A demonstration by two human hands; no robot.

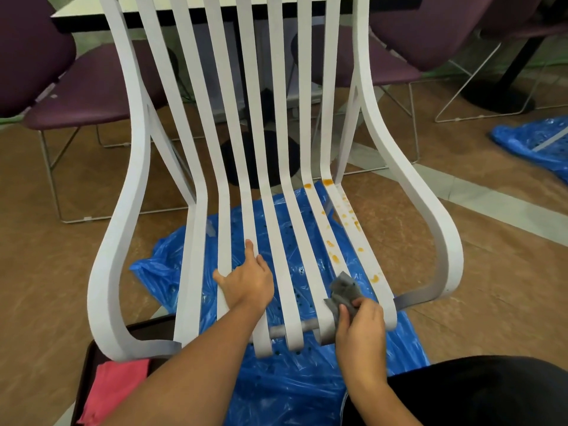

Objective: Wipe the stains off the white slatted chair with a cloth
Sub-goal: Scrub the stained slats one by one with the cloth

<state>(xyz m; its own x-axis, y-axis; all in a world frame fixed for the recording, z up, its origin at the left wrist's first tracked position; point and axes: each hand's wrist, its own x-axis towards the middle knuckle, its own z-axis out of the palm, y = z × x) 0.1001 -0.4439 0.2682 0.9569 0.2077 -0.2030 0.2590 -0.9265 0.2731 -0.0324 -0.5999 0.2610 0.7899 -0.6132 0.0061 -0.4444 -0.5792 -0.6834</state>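
Note:
The white slatted chair (196,210) stands right in front of me, facing me. Orange stains (333,257) dot the two rightmost seat slats, from the bend at the back down towards the front edge. My right hand (361,327) grips a crumpled grey cloth (344,289) and presses it on the front end of those stained slats. My left hand (246,279) lies flat on the seat slats left of centre, fingers spread, holding nothing.
A blue plastic sheet (276,388) covers the floor under the chair. A dark tray (84,379) with a pink cloth (113,385) sits at lower left. Purple chairs (76,93) and a table (92,12) stand behind; another blue sheet (531,142) lies far right.

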